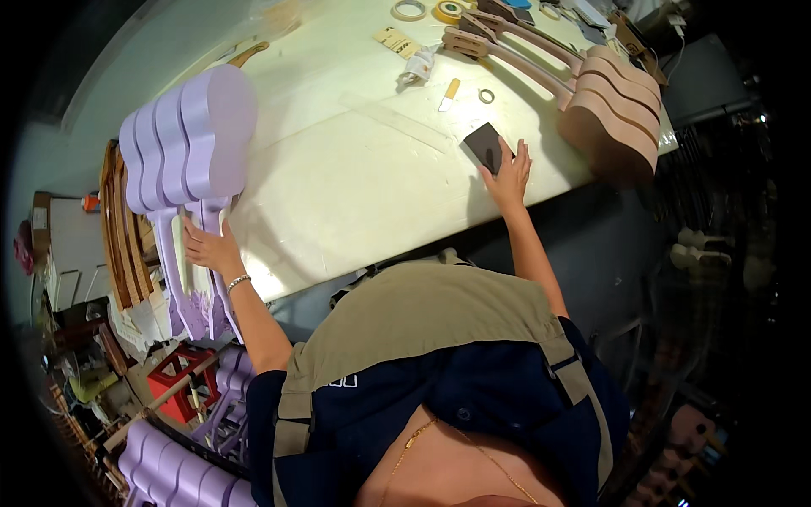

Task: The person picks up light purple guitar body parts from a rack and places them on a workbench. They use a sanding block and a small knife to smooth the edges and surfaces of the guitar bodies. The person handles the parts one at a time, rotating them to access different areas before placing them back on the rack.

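Observation:
At the table's left edge, several lavender ukuleles (228, 127) stand side by side, their necks reaching toward me past the edge. My left hand (213, 251) is at the top of one neck, just below the bodies, with thumb and fingers around it. Farther right, my right hand (510, 179) holds the near right edge of a dark, flat rectangular sanding pad (483, 145) between thumb and fingers. The pad is at the tabletop; its underside is hidden.
Several unpainted ukuleles (612, 114) lie at the far right. On the white table (338, 194) are a clear ruler (397, 123), a yellow cutter (450, 95), a small ring (486, 96) and tape rolls (409, 10). Lavender bodies (182, 469) and a red stool (173, 384) are lower left.

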`<state>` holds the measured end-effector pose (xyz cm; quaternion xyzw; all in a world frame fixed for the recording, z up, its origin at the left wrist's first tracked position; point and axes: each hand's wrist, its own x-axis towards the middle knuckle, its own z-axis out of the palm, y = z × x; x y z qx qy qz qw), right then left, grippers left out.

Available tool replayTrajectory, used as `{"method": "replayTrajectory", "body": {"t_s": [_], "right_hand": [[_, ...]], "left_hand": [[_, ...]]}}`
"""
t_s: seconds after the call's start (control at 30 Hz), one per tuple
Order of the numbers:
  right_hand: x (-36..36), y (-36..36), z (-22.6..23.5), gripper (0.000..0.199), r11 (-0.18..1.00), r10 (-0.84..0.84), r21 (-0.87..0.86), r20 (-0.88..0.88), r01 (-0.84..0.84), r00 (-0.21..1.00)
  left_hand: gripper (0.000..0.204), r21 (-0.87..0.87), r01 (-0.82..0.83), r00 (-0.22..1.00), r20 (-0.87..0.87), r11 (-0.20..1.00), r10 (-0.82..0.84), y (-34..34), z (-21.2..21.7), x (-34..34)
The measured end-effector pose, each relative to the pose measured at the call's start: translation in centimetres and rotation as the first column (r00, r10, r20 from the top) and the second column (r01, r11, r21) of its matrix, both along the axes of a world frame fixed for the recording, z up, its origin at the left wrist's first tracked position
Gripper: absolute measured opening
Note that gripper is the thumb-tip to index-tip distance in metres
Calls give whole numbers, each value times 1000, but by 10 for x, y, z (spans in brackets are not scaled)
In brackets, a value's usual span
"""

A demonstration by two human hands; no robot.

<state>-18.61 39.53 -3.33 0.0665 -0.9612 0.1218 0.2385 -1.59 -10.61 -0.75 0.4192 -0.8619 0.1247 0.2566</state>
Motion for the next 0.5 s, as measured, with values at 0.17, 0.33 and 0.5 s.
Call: {"method": "replayTrajectory", "body": {"t_s": [0.17,0.33,0.5], "right_hand": [[-44,-10,-23,53,957,220,-229,174,-178,960],[-90,-56,-18,53,997,64,-64,228,-51,972],[-161,-74,-49,57,973,56,207,215,-101,975]], "left_hand": [[84,74,-144,990,3,987,144,34,-2,49],[84,221,-244,951,-134,944,277,99,5,103],[76,210,-503,831,-148,838,536,183,36,188]]}}
